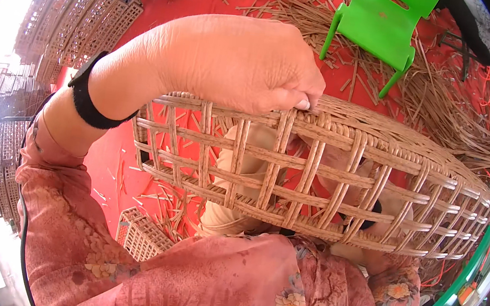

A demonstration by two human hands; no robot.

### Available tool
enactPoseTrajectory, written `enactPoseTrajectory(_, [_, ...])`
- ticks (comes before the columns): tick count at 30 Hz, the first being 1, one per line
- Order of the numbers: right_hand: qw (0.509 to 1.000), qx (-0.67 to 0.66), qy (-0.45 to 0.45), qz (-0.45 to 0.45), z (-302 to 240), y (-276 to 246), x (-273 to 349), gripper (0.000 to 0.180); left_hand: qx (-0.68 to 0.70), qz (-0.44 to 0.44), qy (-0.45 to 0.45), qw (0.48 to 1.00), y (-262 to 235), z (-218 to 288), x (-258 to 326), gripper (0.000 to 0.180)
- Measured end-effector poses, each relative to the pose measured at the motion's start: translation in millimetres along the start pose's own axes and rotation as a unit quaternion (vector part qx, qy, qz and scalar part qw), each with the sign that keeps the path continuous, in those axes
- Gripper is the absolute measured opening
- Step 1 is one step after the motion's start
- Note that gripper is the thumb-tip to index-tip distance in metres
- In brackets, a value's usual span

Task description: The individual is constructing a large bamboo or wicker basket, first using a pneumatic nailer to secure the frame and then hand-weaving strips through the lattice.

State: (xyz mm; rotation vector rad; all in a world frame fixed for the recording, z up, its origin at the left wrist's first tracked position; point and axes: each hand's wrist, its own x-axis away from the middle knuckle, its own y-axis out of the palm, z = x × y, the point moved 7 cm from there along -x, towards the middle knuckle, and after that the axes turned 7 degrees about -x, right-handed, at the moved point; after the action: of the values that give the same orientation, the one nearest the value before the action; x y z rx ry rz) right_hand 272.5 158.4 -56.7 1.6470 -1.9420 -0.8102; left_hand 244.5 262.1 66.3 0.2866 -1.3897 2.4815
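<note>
Left hand (238, 60): closed over the top rim of the woven rattan basket (316, 174), knuckles up, thumbnail pressed against the rim weave at the near edge. Grip is firm on the rim band. A black wrist strap (89, 100) sits just behind the wrist.

Right hand (369, 186): inside or behind the basket, seen only in pieces through the open lattice wall. Cannot tell whether its fingers are closed or apart, nor what they touch.

Basket: held close in front of the body, lying on its side, rim band at top, open lattice wall facing the camera. It spans from mid-frame to the right edge. Its lower edge touches or overlaps the pink floral garment (228, 285) on the lap. Pale feet or legs show through the lattice gaps.

Surroundings: red floor mat (108, 167) under everything, visible left of the basket and scattered with short cane offcuts. A small woven piece (140, 235) lies on the mat just below-left of the basket. Loose cane strips (446, 110) heaped thickly beyond the basket's far edge. Green plastic chair (383, 23) stands in that heap, well apart from the hand. Stacked lattice panels (77, 22) fill the upper left.

Room: open mat lies left of the basket; right side crowded by cane.
</note>
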Motion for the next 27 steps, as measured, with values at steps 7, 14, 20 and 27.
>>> enactPoseTrajectory(7, [1.000,-0.004,-0.003,-0.006,-3,0,-2,0.030,-0.155,0.074,-0.021,0.985,1,8,9,0.018])
enactPoseTrajectory(14, [1.000,-0.007,-0.003,-0.011,-5,3,-2,0.030,-0.148,0.112,-0.023,0.982,5,12,15,0.019])
enactPoseTrajectory(20, [1.000,-0.004,0.000,-0.004,-5,0,1,0.030,-0.134,0.092,-0.055,0.985,8,11,15,0.020])
enactPoseTrajectory(27, [1.000,-0.006,0.001,-0.006,-6,1,3,0.030,-0.090,0.127,-0.007,0.988,2,13,15,0.021])
